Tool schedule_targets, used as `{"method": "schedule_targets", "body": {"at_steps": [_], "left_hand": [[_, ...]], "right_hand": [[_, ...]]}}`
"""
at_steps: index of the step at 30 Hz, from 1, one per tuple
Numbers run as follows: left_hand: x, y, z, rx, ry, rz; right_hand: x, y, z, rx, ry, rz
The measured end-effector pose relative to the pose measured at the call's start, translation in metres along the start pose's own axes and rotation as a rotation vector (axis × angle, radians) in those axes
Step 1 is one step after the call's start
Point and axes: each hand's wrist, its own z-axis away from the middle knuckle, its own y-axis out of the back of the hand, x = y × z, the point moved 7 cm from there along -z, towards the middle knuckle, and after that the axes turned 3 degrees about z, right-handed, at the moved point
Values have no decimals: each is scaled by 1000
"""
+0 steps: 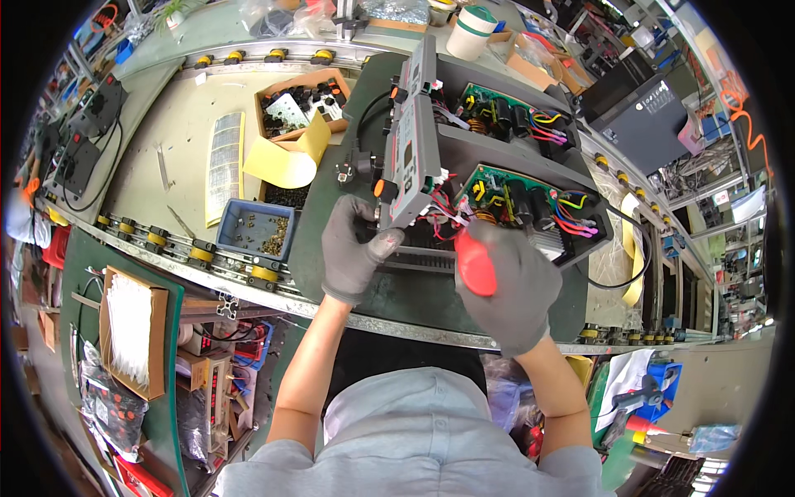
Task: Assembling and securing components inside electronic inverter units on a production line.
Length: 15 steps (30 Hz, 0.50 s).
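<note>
The unit under assembly is an open dark grey housing (pixel 464 157) lying on a green work mat (pixel 331 207). Its grey front panel (pixel 411 141) stands on edge across the housing, not yet closed onto it. The left hand (pixel 354 248), gloved in grey, grasps the near end of that panel, beside its orange knob (pixel 379 188). The right hand (pixel 505 286), also gloved, is clenched around the red handle of a screwdriver (pixel 474 263); the tip is hidden behind the panel's lower corner, so what it engages cannot be told.

Inside the housing, two green circuit boards (pixel 513 203) are already seated, one beyond the panel and one nearer the right hand, each with coloured wires attached. A wire bundle (pixel 443 214) runs from the panel into the housing.

Judged state: boards and wiring are in; panel fastening appears in hand and closure remains. A blue bin of small fasteners (pixel 255 230) sits left of the housing.
</note>
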Motion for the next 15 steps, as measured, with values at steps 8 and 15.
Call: {"method": "schedule_targets", "body": {"at_steps": [8,15], "left_hand": [[1,0,-3,-77,97,54],[5,-5,-6,-120,19,69]], "right_hand": [[42,43,68,482,-263,-787],[20,-8,49,384,-104,-595]]}}
